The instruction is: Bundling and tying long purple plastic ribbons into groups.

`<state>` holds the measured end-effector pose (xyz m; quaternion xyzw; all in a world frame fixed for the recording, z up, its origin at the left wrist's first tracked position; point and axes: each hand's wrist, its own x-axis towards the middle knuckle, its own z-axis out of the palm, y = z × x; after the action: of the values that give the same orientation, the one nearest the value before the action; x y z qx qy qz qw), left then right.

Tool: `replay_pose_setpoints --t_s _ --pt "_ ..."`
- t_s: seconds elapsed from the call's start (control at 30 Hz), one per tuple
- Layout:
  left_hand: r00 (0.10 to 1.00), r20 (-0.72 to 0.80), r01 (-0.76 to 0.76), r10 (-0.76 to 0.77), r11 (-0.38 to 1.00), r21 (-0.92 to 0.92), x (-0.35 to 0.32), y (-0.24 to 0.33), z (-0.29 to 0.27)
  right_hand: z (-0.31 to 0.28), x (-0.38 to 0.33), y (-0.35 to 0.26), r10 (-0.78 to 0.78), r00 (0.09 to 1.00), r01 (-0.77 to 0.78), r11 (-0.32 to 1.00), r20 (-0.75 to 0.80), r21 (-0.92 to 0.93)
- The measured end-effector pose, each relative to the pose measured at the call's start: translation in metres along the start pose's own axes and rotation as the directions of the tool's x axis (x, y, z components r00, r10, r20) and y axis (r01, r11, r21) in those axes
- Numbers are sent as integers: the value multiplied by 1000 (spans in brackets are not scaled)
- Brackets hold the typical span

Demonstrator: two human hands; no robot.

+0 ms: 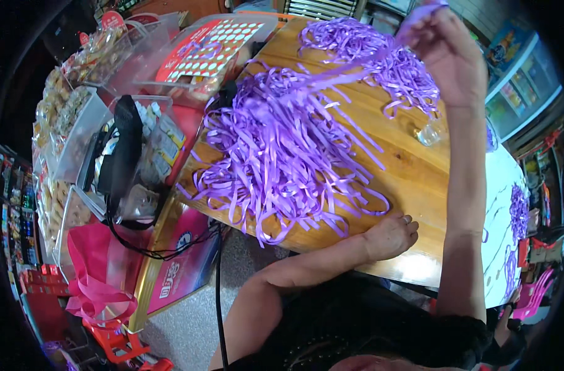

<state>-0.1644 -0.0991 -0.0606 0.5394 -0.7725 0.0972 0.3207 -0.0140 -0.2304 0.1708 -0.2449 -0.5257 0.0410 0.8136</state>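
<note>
A large heap of shiny purple ribbon strips spreads over the left side of the wooden table and hangs over its near edge. My right hand is raised high at the far right, its fingers closed on a purple ribbon. A blurred strip of ribbon stretches from near that hand back toward the heap. Close to the near edge, my left hand rests on the wood as a loose fist, with a ring on one finger. Nothing shows in it. Beyond lies a second pile of purple ribbon.
Clear plastic bins of wrapped goods stand on the left, beside a lidded box with a red dotted top. A black cable hangs by the table. A small clear object lies near my right forearm. More ribbon lies on a white surface.
</note>
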Motion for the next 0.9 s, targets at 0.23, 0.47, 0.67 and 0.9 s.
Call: replay_pose_setpoints --t_s 0.23,0.47,0.67,0.9 --pt "998 -48 34 -38 995 -95 1 -1 9 110 -20 -61 -426 783 -390 232 -453 -891" --pt "758 -462 290 -461 872 -394 0 -5 -37 136 -143 -2 -111 728 -591 -600 -676 -539" --pt "571 -591 335 -569 819 -466 7 -15 -47 161 -207 31 -143 629 -679 -581 -764 -449" --pt "714 -362 310 -600 734 -605 10 -19 -47 156 -202 26 -67 715 -570 -634 -696 -524"
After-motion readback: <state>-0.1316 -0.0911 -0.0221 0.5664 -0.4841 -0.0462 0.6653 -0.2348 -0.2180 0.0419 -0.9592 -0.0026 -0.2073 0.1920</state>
